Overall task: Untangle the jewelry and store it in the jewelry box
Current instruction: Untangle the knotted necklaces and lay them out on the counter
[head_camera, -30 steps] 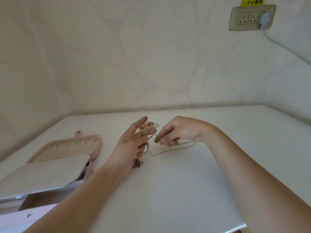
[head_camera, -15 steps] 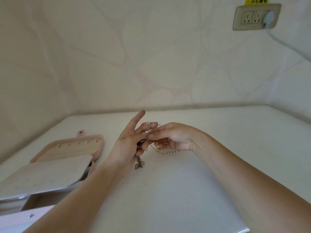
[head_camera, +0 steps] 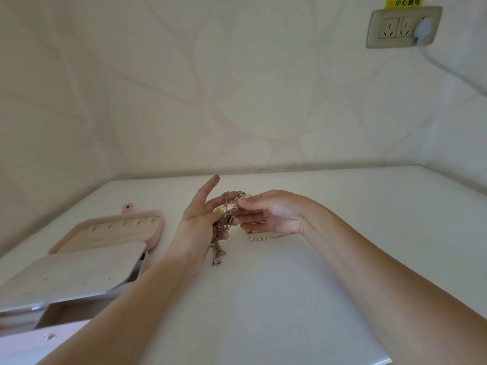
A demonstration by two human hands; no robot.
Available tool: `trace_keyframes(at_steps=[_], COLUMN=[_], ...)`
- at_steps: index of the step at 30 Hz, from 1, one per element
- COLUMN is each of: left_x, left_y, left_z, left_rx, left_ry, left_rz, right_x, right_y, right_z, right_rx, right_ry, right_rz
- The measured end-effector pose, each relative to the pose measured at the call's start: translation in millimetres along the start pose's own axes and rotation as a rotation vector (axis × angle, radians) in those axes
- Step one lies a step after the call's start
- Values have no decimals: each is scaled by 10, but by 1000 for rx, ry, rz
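Note:
A tangle of thin metal chains (head_camera: 224, 227) hangs between both hands above the white tabletop, its loose end trailing down to the surface. My left hand (head_camera: 200, 217) holds the tangle against its lower fingers, index finger pointing up. My right hand (head_camera: 274, 214), palm turned toward the left, pinches the top of the tangle with thumb and fingertip. A beaded chain (head_camera: 259, 238) lies on the table under my right hand. The pink jewelry box (head_camera: 87, 248) stands open at the left, its lid laid back.
A wall socket (head_camera: 403, 27) with a grey plug and cable sits at the upper right. Walls close off the table (head_camera: 290, 299) at the back and on both sides. The table's front edge runs along the lower right.
Both hands have lifted the tangle off the table and come together. My right hand has turned palm inward and now pinches the top of the chains.

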State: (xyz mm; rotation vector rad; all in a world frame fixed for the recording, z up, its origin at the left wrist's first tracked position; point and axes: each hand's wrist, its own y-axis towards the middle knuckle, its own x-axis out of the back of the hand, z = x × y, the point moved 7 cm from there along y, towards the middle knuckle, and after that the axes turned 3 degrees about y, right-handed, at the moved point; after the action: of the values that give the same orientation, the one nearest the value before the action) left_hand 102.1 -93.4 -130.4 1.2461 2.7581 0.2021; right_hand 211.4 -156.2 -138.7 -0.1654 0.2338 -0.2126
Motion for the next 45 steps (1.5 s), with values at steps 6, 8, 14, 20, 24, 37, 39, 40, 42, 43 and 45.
trace_keyframes(at_steps=[6,8,14,20,24,37,39,40,42,43,45], left_x=[-7,-21,15,68,89,249,210,185,103,50,-83], left_y=[-12,-23,-26,-26,-69,-59,-64,-63,-52,-47,-80], left_z=[31,40,53,71,-17,22,42,60,78,58,-42], left_rx=[29,42,70,-40,-140,82,57,43,-24,-80,-166], left_ry=[5,19,90,543,879,1086,1092,1089,1066,992,744], left_rz=[-34,-33,-64,-143,-203,-303,-271,-248,-196,-174,-116], right_x=[61,60,464,552,764,624,507,443,323,267,171], right_y=[-21,-28,-144,-255,-373,-417,-400,-387,-366,-357,-344], right_z=[79,88,300,414,568,569,574,569,552,542,527], right_rx=[54,66,225,264,306,282,317,330,348,354,363], right_ry=[110,118,-101,-406,-683,-764,-725,-706,-696,-703,-709], right_rz=[-29,-88,-454,-512,-746,-579,-497,-449,-364,-328,-272])
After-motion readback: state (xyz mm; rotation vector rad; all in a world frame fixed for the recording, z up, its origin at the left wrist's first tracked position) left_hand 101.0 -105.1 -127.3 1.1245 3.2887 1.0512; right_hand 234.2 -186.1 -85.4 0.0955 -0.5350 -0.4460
